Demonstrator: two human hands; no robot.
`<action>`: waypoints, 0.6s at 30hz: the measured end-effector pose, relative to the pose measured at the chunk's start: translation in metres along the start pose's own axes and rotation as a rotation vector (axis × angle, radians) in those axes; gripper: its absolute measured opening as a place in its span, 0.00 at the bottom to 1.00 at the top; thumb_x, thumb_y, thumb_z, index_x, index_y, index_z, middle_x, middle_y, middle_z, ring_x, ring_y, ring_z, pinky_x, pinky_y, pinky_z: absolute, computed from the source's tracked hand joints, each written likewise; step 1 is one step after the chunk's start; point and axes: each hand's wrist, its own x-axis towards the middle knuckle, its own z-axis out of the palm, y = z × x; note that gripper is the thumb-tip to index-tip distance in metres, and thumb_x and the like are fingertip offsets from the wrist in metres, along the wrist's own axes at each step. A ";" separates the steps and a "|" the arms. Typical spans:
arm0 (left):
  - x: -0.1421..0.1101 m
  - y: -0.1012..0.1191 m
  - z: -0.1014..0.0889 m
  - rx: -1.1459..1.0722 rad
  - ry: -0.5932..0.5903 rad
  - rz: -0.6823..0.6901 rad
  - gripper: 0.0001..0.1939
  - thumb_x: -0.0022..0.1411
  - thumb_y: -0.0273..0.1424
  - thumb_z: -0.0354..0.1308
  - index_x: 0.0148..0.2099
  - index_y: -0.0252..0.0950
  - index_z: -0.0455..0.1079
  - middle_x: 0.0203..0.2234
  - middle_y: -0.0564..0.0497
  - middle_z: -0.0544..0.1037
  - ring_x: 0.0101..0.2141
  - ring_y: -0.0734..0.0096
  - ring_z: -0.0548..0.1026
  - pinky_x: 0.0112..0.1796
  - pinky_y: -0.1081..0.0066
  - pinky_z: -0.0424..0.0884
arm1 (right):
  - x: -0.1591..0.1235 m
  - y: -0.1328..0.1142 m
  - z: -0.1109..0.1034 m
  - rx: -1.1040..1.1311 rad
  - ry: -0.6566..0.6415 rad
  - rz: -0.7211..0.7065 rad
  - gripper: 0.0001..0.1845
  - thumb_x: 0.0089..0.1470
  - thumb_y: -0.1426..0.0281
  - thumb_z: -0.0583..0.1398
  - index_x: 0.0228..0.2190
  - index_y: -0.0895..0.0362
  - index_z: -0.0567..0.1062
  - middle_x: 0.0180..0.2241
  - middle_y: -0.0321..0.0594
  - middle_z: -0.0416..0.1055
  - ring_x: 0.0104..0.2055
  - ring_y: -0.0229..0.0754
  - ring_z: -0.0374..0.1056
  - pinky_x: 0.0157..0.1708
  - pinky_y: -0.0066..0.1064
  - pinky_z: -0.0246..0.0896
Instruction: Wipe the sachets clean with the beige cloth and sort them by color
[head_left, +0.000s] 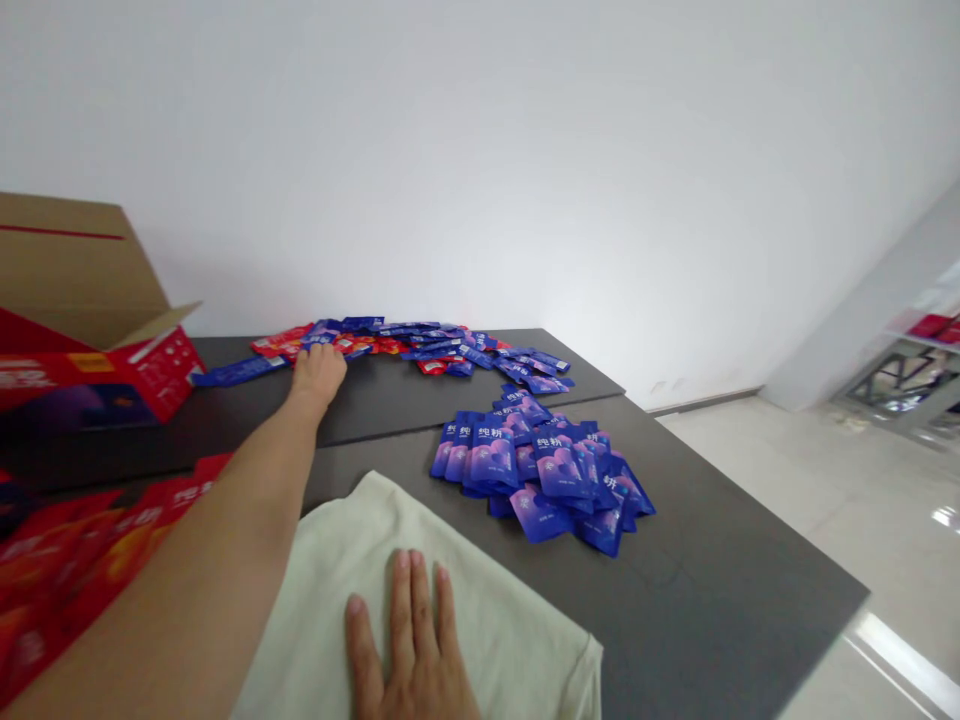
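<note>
My left hand (319, 372) reaches far across the dark table, its fingers bent and closed over a blue packet (321, 338) in the heap by the wall. How firmly it is gripped is hidden by the fingers. Down in front, my right hand (416, 650) lies flat, fingers stretched, on a pale green folded cloth (322, 560). Beyond the cloth is a pile of blue-purple pouches (559, 465) with white lettering, overlapping one another. Red packets (285, 342) and more blue ones (442, 340) stretch along the wall.
An open cardboard box (161, 370), red outside with raised flaps, stands at the left. Several red packages (97, 540) lie below it, partly behind my left arm. The table's right edge (750, 500) drops to a pale floor (772, 460). A white wall (465, 160) rises behind.
</note>
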 end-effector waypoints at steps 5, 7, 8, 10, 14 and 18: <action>-0.029 -0.016 -0.060 0.075 0.074 0.044 0.22 0.62 0.24 0.39 0.49 0.25 0.71 0.45 0.29 0.74 0.51 0.44 0.65 0.48 0.51 0.58 | 0.003 0.000 -0.048 0.117 -0.077 -0.089 0.49 0.54 0.44 0.55 0.65 0.65 0.53 0.66 0.66 0.41 0.68 0.69 0.34 0.61 0.65 0.38; -0.040 -0.022 -0.094 0.098 0.103 0.064 0.20 0.62 0.25 0.41 0.49 0.28 0.70 0.45 0.32 0.75 0.50 0.45 0.65 0.48 0.51 0.57 | 0.006 -0.001 -0.056 0.125 -0.059 -0.078 0.48 0.52 0.43 0.55 0.60 0.67 0.61 0.64 0.68 0.50 0.67 0.69 0.43 0.60 0.63 0.44; -0.046 -0.024 -0.112 0.106 0.109 0.080 0.19 0.61 0.25 0.42 0.49 0.29 0.70 0.44 0.33 0.75 0.50 0.46 0.66 0.48 0.51 0.56 | 0.008 -0.003 -0.058 0.112 -0.053 -0.047 0.44 0.52 0.44 0.56 0.56 0.67 0.66 0.61 0.67 0.57 0.64 0.69 0.50 0.58 0.61 0.49; -0.057 -0.026 -0.149 0.116 0.077 0.113 0.19 0.63 0.27 0.41 0.47 0.31 0.71 0.43 0.36 0.76 0.49 0.47 0.67 0.48 0.52 0.57 | 0.015 -0.008 -0.058 0.072 -0.057 0.046 0.30 0.54 0.52 0.57 0.46 0.66 0.73 0.51 0.63 0.68 0.56 0.65 0.63 0.51 0.57 0.59; -0.083 -0.028 -0.212 0.088 -0.179 0.212 0.19 0.67 0.32 0.39 0.46 0.35 0.71 0.39 0.40 0.77 0.43 0.54 0.71 0.44 0.60 0.61 | 0.021 -0.020 -0.062 0.056 -0.156 0.204 0.17 0.59 0.64 0.53 0.40 0.63 0.75 0.37 0.54 0.76 0.38 0.55 0.74 0.35 0.42 0.67; -0.120 -0.020 -0.250 0.079 -0.323 0.368 0.15 0.66 0.33 0.43 0.39 0.39 0.72 0.34 0.47 0.76 0.39 0.59 0.71 0.43 0.64 0.60 | -0.001 -0.018 -0.088 0.069 -0.220 0.253 0.18 0.59 0.60 0.53 0.34 0.58 0.77 0.32 0.51 0.78 0.35 0.52 0.75 0.32 0.36 0.64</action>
